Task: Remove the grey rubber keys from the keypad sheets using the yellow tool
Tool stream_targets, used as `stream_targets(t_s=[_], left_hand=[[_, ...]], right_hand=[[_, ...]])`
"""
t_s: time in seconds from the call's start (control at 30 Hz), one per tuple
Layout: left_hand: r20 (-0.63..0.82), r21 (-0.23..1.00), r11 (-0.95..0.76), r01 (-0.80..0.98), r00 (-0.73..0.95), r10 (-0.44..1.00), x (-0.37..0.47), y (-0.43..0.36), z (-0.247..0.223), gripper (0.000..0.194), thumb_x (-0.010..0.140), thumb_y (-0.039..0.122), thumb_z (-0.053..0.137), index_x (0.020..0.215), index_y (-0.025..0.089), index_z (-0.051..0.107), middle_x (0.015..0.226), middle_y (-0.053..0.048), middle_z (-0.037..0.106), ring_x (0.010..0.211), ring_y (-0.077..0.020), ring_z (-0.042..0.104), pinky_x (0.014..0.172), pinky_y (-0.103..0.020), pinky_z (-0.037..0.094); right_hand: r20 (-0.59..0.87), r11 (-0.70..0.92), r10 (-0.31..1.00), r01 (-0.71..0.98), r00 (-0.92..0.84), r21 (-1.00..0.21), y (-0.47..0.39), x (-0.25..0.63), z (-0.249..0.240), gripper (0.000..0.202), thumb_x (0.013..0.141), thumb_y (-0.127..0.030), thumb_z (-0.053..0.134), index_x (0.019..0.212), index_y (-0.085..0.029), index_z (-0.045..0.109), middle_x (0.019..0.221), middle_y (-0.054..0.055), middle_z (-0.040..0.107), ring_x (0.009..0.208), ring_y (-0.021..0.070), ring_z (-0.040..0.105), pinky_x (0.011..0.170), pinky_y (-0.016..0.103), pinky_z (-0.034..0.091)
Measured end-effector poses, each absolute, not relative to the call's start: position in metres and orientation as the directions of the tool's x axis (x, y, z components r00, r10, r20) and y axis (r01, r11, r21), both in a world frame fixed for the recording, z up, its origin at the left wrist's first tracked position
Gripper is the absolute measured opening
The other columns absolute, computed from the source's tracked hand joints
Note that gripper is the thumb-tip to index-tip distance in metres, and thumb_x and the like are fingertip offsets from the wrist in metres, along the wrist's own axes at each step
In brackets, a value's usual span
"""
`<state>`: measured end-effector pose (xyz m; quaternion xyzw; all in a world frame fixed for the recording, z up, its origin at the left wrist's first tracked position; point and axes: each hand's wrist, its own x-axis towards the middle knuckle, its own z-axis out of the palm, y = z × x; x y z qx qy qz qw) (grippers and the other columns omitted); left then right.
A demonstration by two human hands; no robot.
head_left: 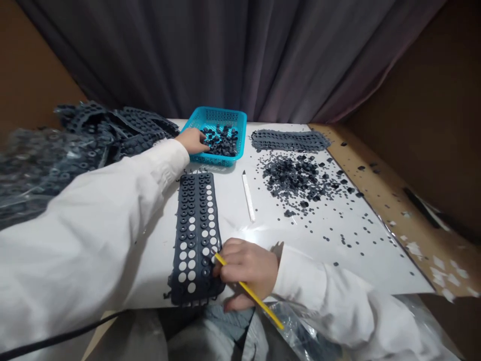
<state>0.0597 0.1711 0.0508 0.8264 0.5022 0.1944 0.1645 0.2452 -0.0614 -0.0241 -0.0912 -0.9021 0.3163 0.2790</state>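
Note:
A dark rubber sheet point(195, 210) with rows of small rings lies on the white table; white discs show through many of its holes. My right hand point(248, 271) is closed round a yellow stick point(259, 300), its tip at the sheet's lower right part. At the back, my left hand point(194, 141) reaches over the left rim of a blue basket point(243, 135), fingers at the small black rings point(225, 143) inside. Whether its fingertips hold a ring is too small to tell.
A white-handled blade tool point(248, 196) lies mid-table. Right of it are a pile of black scraps point(293, 175) and a punched sheet point(289, 140). Dark sheets point(131, 125) and a clear bag point(48, 160) of rings fill the left. A curtain point(210, 55) hangs behind.

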Motion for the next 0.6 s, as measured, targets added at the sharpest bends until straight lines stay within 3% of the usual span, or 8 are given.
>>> stream_targets(t_s=[0.07,0.13,0.2,0.27,0.33,0.4,0.5,0.6], left_hand=[[0.177,0.441,-0.44,0.782,0.405,0.897,0.059,0.165,0.046,0.045,0.078,0.037,0.044,0.097,0.0,0.061,0.101,-0.002,0.066,0.103,-0.0142,0.053,0.098,-0.026,0.033],[0.237,0.421,-0.457,0.783,0.392,0.889,0.058,0.154,0.049,0.046,0.08,0.036,0.042,0.105,0.001,0.059,0.111,-0.002,0.062,0.109,-0.0119,0.048,0.102,-0.026,0.026],[0.308,0.433,-0.502,0.749,0.4,0.863,0.055,0.136,0.056,0.045,0.084,0.035,0.036,0.105,0.003,0.059,0.114,-0.002,0.06,0.111,-0.0107,0.046,0.102,-0.026,0.025],[0.319,0.465,-0.55,0.694,0.449,0.835,0.049,0.108,0.065,0.044,0.085,0.037,0.033,0.1,0.007,0.061,0.109,-0.001,0.061,0.105,-0.0105,0.05,0.095,-0.024,0.034],[0.193,0.652,-0.566,0.505,0.611,0.768,0.039,0.072,0.07,0.039,0.084,0.04,0.042,0.096,0.009,0.062,0.099,-0.004,0.065,0.094,-0.0134,0.056,0.085,-0.025,0.043],[0.007,0.799,-0.456,0.392,0.752,0.659,0.028,0.036,0.069,0.037,0.085,0.04,0.041,0.094,0.012,0.063,0.09,-0.005,0.067,0.085,-0.0155,0.059,0.076,-0.025,0.046],[-0.114,0.76,-0.375,0.531,0.677,0.727,0.016,-0.004,0.063,0.031,0.077,0.041,0.055,0.087,0.014,0.064,0.076,-0.001,0.065,0.07,-0.0152,0.057,0.062,-0.023,0.044],[-0.14,0.732,-0.302,0.611,0.568,0.811,0.014,-0.018,0.057,0.026,0.076,0.038,0.056,0.08,0.014,0.063,0.065,0.001,0.06,0.059,-0.0126,0.052,0.054,-0.021,0.039]], right_hand=[[0.443,0.808,0.312,-0.011,-0.84,-0.589,-0.064,0.243,-0.026,0.021,0.079,-0.037,0.053,0.069,-0.021,0.045,0.069,0.006,0.061,0.07,0.0172,0.057,0.069,0.031,0.04],[0.448,0.767,0.39,0.016,-0.804,-0.641,-0.066,0.239,-0.023,0.017,0.08,-0.025,0.051,0.067,-0.021,0.04,0.067,0.005,0.061,0.067,0.015,0.056,0.068,0.03,0.041],[0.421,0.614,0.595,0.049,-0.685,-0.788,-0.067,0.235,-0.017,0.024,0.077,-0.023,0.055,0.065,-0.021,0.034,0.068,0.004,0.062,0.064,0.0131,0.057,0.064,0.027,0.042],[0.302,0.349,0.821,0.008,-0.484,-0.937,-0.063,0.23,-0.009,0.033,0.074,-0.025,0.062,0.067,-0.022,0.03,0.072,0.003,0.063,0.062,0.0118,0.057,0.06,0.025,0.044],[0.132,0.099,0.939,-0.118,-0.317,-0.988,-0.054,0.223,0.0,0.039,0.069,-0.026,0.068,0.07,-0.022,0.029,0.072,0.0,0.062,0.058,0.0099,0.056,0.056,0.023,0.044],[0.035,-0.03,0.966,-0.247,-0.256,-0.969,-0.042,0.216,0.008,0.043,0.066,-0.026,0.071,0.071,-0.022,0.029,0.067,-0.004,0.06,0.053,0.0084,0.054,0.052,0.022,0.043],[0.005,-0.074,0.971,-0.324,-0.237,-0.943,-0.028,0.206,0.017,0.044,0.065,-0.026,0.072,0.069,-0.021,0.029,0.062,-0.004,0.062,0.051,0.0084,0.054,0.052,0.021,0.042],[0.011,-0.048,0.983,-0.312,-0.184,-0.949,-0.024,0.2,0.021,0.041,0.066,-0.026,0.072,0.068,-0.021,0.031,0.061,-0.004,0.063,0.05,0.0083,0.054,0.052,0.021,0.043]])
